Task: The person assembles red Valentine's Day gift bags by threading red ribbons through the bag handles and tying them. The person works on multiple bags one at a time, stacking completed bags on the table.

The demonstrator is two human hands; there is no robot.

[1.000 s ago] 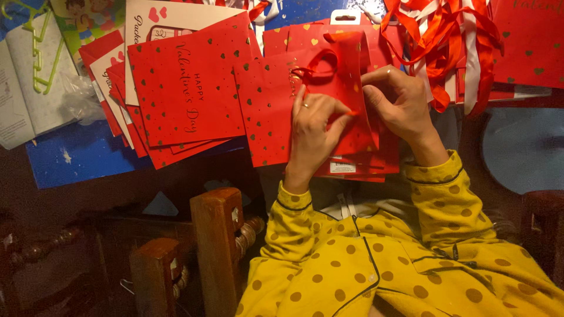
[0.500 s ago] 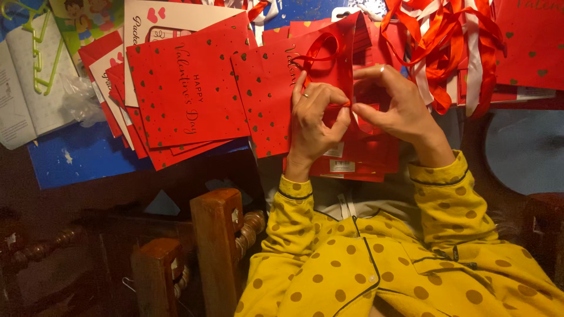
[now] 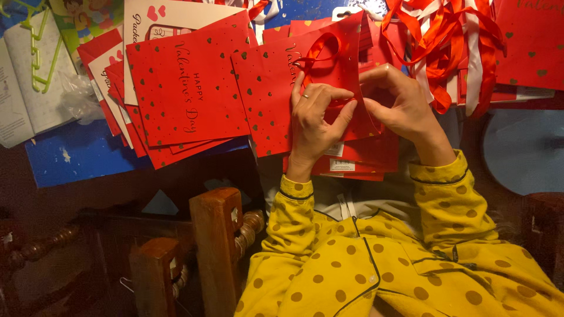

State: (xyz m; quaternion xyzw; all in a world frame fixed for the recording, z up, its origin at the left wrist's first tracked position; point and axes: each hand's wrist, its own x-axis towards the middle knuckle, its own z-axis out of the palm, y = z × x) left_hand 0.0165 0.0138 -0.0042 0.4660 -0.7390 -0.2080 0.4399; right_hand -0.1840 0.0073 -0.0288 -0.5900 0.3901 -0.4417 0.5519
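A red paper gift bag [image 3: 346, 64] with dark hearts and a red ribbon handle [image 3: 320, 50] stands partly lifted on top of a stack of flat red bags [image 3: 364, 155]. My left hand [image 3: 314, 120], with a ring on one finger, presses flat against the bag's front and pinches its edge with the thumb. My right hand [image 3: 399, 103] pinches the bag's side fold from the right. Both arms wear yellow polka-dot sleeves [image 3: 435, 194].
More flat red heart-printed bags [image 3: 182, 88] fan out to the left. Loose red and white ribbons [image 3: 452, 41] lie at the upper right. A green hanger [image 3: 44, 58] rests on papers at far left. A dark wooden chair back [image 3: 214, 246] stands below.
The top bag has been lifted and turned more upright. My hands have come closer together on its front and side fold.
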